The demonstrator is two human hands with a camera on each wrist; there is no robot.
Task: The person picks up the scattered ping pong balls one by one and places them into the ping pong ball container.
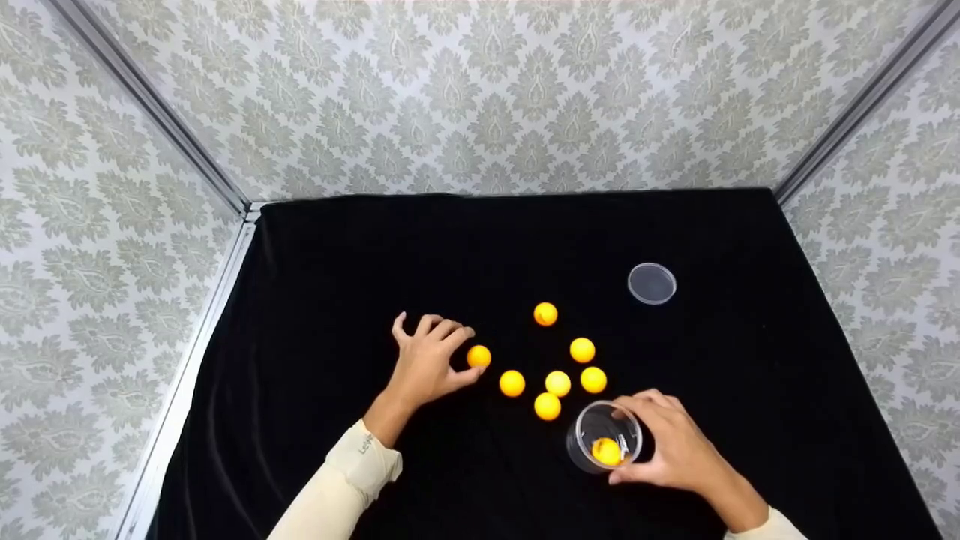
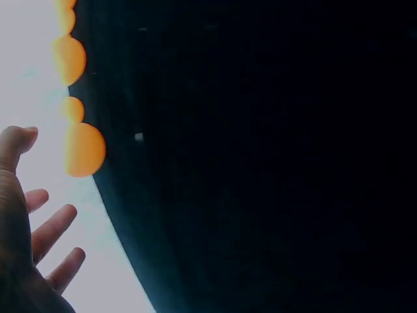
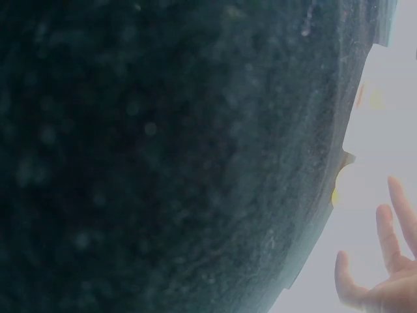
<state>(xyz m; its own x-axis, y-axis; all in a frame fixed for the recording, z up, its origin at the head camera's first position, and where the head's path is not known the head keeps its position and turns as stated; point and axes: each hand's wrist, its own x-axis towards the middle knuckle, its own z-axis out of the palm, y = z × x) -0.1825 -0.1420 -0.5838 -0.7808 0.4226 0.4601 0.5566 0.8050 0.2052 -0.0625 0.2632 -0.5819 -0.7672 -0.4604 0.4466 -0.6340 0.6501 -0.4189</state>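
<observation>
In the head view my left hand is spread around an orange ball, with the thumb tip at its lower edge and the index finger over its upper left. The left wrist view shows those fingers apart, the ball just past the thumb. My right hand holds a clear plastic cup from its right side, thumb near the lower edge and fingers behind the rim. Inside the cup lies one orange ball. In the right wrist view, the right hand's fingers show at the lower right.
Several more orange balls, among them one at the back and one by the cup, lie between the hands. A clear round lid lies farther back on the right. Black cloth covers the table; patterned walls enclose it.
</observation>
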